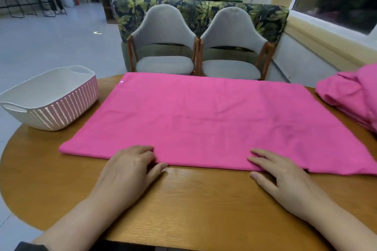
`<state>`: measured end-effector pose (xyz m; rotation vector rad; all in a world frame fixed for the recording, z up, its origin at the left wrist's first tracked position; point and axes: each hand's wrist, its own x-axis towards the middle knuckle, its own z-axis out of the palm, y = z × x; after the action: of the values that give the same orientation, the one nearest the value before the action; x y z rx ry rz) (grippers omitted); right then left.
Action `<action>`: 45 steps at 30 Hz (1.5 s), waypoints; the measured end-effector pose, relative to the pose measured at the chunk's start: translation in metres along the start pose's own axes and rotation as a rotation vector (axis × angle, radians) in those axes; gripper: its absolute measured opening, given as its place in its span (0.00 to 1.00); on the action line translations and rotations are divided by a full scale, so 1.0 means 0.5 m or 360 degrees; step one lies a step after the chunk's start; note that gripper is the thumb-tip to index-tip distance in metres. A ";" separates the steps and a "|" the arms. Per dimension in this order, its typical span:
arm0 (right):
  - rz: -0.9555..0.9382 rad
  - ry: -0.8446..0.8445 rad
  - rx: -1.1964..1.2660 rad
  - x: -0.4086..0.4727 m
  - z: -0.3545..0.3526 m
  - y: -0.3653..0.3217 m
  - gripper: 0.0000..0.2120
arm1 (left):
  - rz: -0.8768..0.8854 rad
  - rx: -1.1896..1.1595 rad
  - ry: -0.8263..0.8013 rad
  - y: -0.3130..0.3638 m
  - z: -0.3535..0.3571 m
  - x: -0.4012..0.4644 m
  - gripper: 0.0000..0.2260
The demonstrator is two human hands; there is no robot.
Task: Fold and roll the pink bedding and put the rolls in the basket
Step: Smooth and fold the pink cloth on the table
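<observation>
A pink pillowcase lies spread flat across the round wooden table. My left hand rests at its near edge, fingers curled onto the hem and thumb against the fold. My right hand sits at the same edge further right, fingers spread on the cloth, thumb on the wood. A white woven basket stands empty at the table's left rim. A heap of more pink bedding is piled at the right edge.
Two grey chairs stand just beyond the far side of the table, backed by a leaf-patterned sofa. A person in black sits behind it. A window ledge runs along the right.
</observation>
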<state>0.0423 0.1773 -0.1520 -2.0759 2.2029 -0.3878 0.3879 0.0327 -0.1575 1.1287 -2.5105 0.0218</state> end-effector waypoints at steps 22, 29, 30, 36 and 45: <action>0.0030 0.0128 0.0007 -0.136 -0.056 0.216 0.16 | 0.0766 -0.0127 -0.0137 0.366 0.111 0.137 0.08; 0.0072 0.0306 0.0035 -0.133 -0.049 0.220 0.11 | 0.0694 -0.0077 -0.0086 0.450 0.132 0.160 0.10; 0.0051 0.0308 0.0033 -0.133 -0.050 0.219 0.11 | 0.0714 -0.0057 -0.0084 0.461 0.136 0.164 0.07; -0.0092 0.0265 0.0119 -0.181 -0.066 0.233 0.09 | 0.0964 0.0032 -0.0136 0.476 0.116 0.135 0.09; -0.0048 0.0273 0.0246 -0.253 -0.086 0.214 0.13 | 0.0955 -0.0109 -0.0019 0.553 0.108 0.082 0.06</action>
<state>-0.0625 0.3129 -0.1504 -2.0660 2.1542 -0.7400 0.1451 0.1812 -0.1541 0.3178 -2.7384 0.0900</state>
